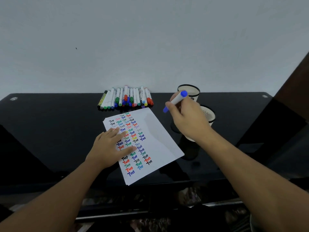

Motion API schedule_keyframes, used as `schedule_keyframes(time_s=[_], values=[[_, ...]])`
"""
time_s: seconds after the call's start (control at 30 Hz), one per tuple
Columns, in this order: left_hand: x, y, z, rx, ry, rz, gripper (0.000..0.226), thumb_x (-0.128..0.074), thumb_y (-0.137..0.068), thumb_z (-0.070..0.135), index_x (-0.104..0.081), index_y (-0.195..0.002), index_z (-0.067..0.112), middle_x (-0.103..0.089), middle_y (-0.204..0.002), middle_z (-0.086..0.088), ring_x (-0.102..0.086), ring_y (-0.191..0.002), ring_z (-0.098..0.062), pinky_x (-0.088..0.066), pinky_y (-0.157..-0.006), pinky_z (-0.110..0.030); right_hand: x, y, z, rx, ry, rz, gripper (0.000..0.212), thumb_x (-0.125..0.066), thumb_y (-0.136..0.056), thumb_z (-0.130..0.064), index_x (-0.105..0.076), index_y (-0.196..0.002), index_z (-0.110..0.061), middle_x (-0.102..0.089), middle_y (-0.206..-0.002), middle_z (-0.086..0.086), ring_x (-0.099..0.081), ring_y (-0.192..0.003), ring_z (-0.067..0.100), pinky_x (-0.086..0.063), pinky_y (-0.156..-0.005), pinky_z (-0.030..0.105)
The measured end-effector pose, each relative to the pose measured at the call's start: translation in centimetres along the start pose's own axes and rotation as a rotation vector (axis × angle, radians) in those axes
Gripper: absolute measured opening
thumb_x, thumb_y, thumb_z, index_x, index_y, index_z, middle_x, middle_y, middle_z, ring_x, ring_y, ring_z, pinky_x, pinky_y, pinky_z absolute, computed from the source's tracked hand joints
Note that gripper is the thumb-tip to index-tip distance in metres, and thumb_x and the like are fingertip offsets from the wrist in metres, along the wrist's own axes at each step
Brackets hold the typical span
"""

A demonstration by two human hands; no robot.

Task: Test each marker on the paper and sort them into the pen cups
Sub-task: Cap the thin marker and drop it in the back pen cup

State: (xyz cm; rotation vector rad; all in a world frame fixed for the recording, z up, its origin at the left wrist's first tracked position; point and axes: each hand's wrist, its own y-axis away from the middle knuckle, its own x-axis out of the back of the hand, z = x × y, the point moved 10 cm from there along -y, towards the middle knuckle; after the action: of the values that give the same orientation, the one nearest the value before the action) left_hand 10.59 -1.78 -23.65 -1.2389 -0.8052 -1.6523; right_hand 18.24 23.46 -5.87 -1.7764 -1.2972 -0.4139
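Observation:
A white paper (157,131) covered with rows of coloured "Test" marks lies on the black table (50,123). My left hand (109,146) presses flat on the paper's left part, fingers straight. My right hand (187,119) grips a blue marker (177,99), white-bodied with blue at both ends, raised just right of the paper's top corner. A pile of markers (126,98) lies behind the paper against the wall. Two mesh pen cups stand at the right: the far cup (192,89) and the near cup (209,114), both partly hidden by my right hand.
A grey wall rises right behind the table. A dark wooden piece of furniture (294,91) stands at the right edge. The table's front edge (150,185) runs just below the paper, with patterned floor beneath.

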Motion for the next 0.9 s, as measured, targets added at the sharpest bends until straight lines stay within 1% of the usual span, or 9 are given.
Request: schedule_keyframes(time_s=[0.13, 0.3, 0.4, 0.47, 0.53, 0.57, 0.67, 0.77, 0.9], values=[[-0.2, 0.0, -0.1, 0.002, 0.001, -0.016, 0.115, -0.021, -0.065, 0.106, -0.029, -0.158, 0.039, -0.015, -0.169, 0.005, -0.007, -0.156, -0.017, -0.004, -0.126, -0.046, 4.8, -0.3, 1.8, -0.100, 0.015, 0.123, 0.023, -0.049, -0.107, -0.037, -0.054, -0.105, -0.015, -0.061, -0.075, -0.010, -0.060, -0.068, 0.009, -0.045, -0.062, 0.032], [-0.3, 0.0, -0.3, 0.003, -0.017, -0.019, 0.117, -0.018, -0.063, 0.106, -0.026, -0.158, 0.039, -0.013, -0.169, 0.005, -0.006, -0.157, -0.017, -0.004, -0.127, -0.047, 7.6, 0.0, 5.1, -0.242, 0.060, 0.192, 0.028, -0.049, -0.107, -0.040, -0.049, -0.112, -0.012, -0.063, -0.076, -0.003, -0.063, -0.071, 0.014, -0.054, -0.065, 0.040], [-0.3, 0.0, -0.3, 0.003, -0.016, -0.022, 0.116, -0.018, -0.064, 0.106, -0.026, -0.158, 0.040, -0.014, -0.169, 0.004, -0.006, -0.157, -0.017, -0.004, -0.126, -0.047, 7.1, 0.5, 6.8, -0.299, 0.132, 0.153, 0.025, -0.052, -0.106, -0.038, -0.049, -0.108, -0.013, -0.061, -0.075, 0.000, -0.065, -0.070, 0.019, -0.056, -0.064, 0.045], [-0.2, 0.0, -0.3, 0.005, -0.012, -0.025, 0.117, -0.018, -0.063, 0.106, -0.026, -0.158, 0.040, -0.014, -0.169, 0.005, -0.006, -0.157, -0.017, -0.004, -0.126, -0.047, 6.1, 0.8, 8.0, -0.344, 0.207, 0.083, 0.024, -0.053, -0.105, -0.040, -0.049, -0.104, -0.016, -0.062, -0.077, -0.003, -0.066, -0.074, 0.019, -0.056, -0.073, 0.046], [-0.2, 0.0, -0.2, 0.005, -0.008, -0.028, 0.117, -0.018, -0.063, 0.106, -0.027, -0.158, 0.039, -0.014, -0.169, 0.005, -0.006, -0.157, -0.017, -0.004, -0.126, -0.047, 5.3, 1.1, 8.9, -0.387, 0.307, 0.010, 0.024, -0.053, -0.104, -0.044, -0.049, -0.100, -0.020, -0.062, -0.079, -0.008, -0.065, -0.081, 0.018, -0.047, -0.086, 0.044], [-0.1, 0.1, -0.2, 0.006, -0.003, -0.025, 0.117, -0.018, -0.062, 0.107, -0.027, -0.158, 0.039, -0.014, -0.169, 0.005, -0.007, -0.157, -0.017, -0.004, -0.126, -0.047, 5.1, 1.3, 9.2, -0.403, 0.333, -0.013, 0.025, -0.053, -0.103, -0.046, -0.048, -0.098, -0.022, -0.062, -0.080, -0.010, -0.065, -0.084, 0.018, -0.045, -0.089, 0.044], [0.0, 0.1, -0.2, 0.010, 0.013, -0.014, 0.119, -0.019, -0.061, 0.107, -0.029, -0.157, 0.039, -0.015, -0.169, 0.005, -0.007, -0.156, -0.016, -0.005, -0.126, -0.046, 4.8, 1.5, 9.6, -0.426, 0.287, -0.023, 0.027, -0.054, -0.100, -0.052, -0.049, -0.092, -0.026, -0.063, -0.080, -0.010, -0.064, -0.086, 0.017, -0.049, -0.091, 0.049], [0.1, 0.1, -0.2, 0.010, 0.013, -0.010, 0.119, -0.019, -0.060, 0.107, -0.030, -0.157, 0.039, -0.016, -0.169, 0.005, -0.008, -0.156, -0.016, -0.005, -0.126, -0.046, 4.9, 1.5, 9.3, -0.414, 0.242, 0.010, 0.028, -0.056, -0.099, -0.054, -0.055, -0.102, -0.027, -0.065, -0.079, -0.011, -0.063, -0.083, 0.011, -0.050, -0.093, 0.049], [0.2, 0.2, 0.1, 0.008, 0.020, -0.018, 0.120, -0.020, -0.060, 0.107, -0.030, -0.157, 0.038, -0.016, -0.169, 0.005, -0.009, -0.156, -0.017, -0.006, -0.125, -0.046, 5.1, 1.4, 8.4, -0.382, 0.193, 0.047, 0.030, -0.061, -0.097, -0.054, -0.058, -0.110, -0.028, -0.065, -0.079, -0.013, -0.064, -0.089, 0.012, -0.052, -0.094, 0.048]])
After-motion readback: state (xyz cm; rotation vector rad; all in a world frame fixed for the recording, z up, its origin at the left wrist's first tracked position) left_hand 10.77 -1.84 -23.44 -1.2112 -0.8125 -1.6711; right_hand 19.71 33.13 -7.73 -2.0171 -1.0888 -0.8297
